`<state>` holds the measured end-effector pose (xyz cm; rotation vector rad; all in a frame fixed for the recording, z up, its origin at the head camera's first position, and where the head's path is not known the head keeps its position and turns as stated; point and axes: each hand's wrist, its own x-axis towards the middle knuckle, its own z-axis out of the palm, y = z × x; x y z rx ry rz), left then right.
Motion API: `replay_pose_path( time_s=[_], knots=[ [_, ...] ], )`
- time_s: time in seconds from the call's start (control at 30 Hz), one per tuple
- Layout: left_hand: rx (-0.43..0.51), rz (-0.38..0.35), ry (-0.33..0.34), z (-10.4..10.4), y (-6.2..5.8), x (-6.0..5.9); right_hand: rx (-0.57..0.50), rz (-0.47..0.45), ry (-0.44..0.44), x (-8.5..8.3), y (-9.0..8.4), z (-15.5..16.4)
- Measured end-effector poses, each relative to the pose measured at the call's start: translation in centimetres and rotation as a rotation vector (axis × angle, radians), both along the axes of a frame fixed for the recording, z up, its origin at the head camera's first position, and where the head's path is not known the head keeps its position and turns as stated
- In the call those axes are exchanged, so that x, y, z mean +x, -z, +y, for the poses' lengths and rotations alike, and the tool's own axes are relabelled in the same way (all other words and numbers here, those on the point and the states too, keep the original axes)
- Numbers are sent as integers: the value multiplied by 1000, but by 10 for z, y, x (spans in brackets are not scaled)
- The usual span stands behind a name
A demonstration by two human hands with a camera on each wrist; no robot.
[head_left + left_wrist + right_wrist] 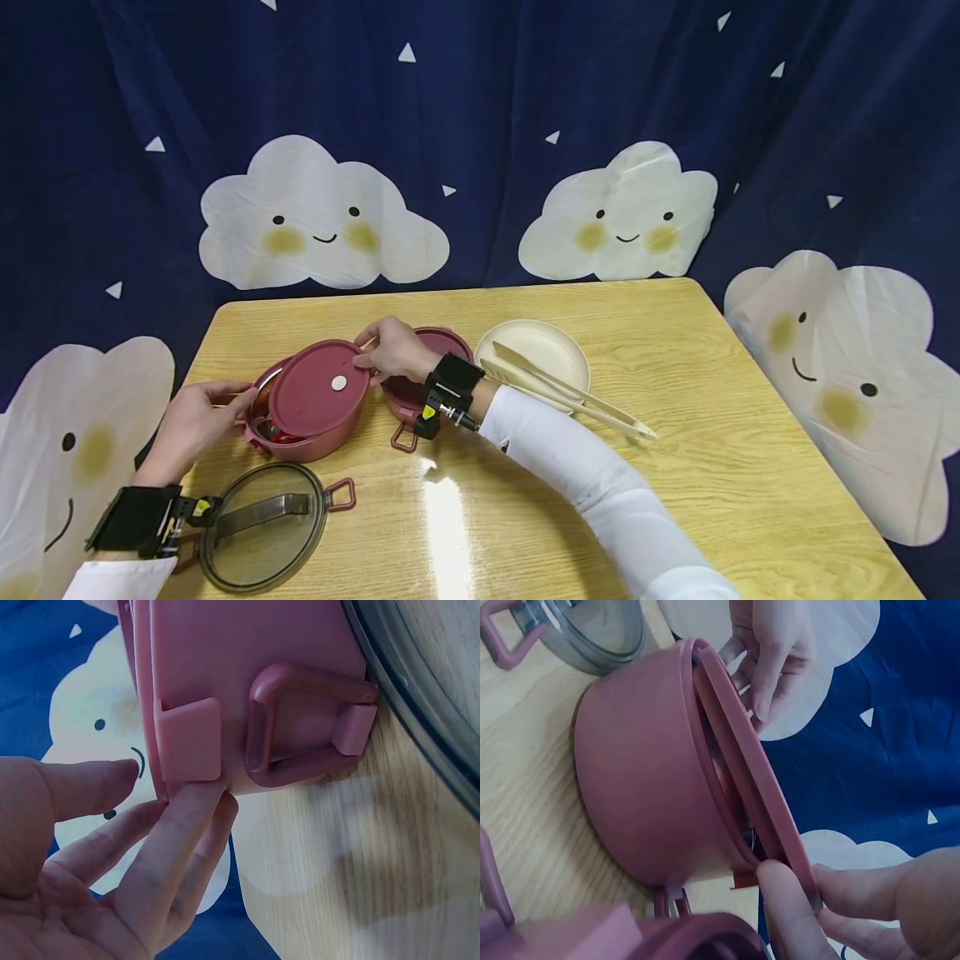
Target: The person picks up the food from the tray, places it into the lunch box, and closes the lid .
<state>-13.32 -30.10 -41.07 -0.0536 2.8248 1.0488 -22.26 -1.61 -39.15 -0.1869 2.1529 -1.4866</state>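
A dark red lid (311, 396) with a white button lies tilted over a matching pot (318, 447). My right hand (397, 354) pinches the lid's right edge between thumb and fingers, and that edge stands raised above the rim in the right wrist view. Through the gap on the left, the pot's metal inner wall and something red show. My left hand (197, 423) is at the pot's left side. Its extended fingers touch just below a side clip (191, 742), above the folded handle (262, 727), with the thumb held apart.
A second red pot (442, 340) stands to the right, partly behind my right hand. In front lies a round glass lid (258, 554) with a metal bar handle. Cream tongs (592, 406) lie across a cream plate (543, 340). A curtain with clouds hangs behind the wooden table (712, 433).
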Motion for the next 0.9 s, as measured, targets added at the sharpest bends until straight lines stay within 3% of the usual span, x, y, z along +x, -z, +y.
replay_pose_path(
  time_s=[0.53, 0.9],
  knots=[
    [-63, 70, -3, 1, 2, 0, 33, 34, -11, 11, 0, -13],
    [-36, 101, 19, 4, 1, 0, 158, 98, -64, 15, 3, -23]
  ],
)
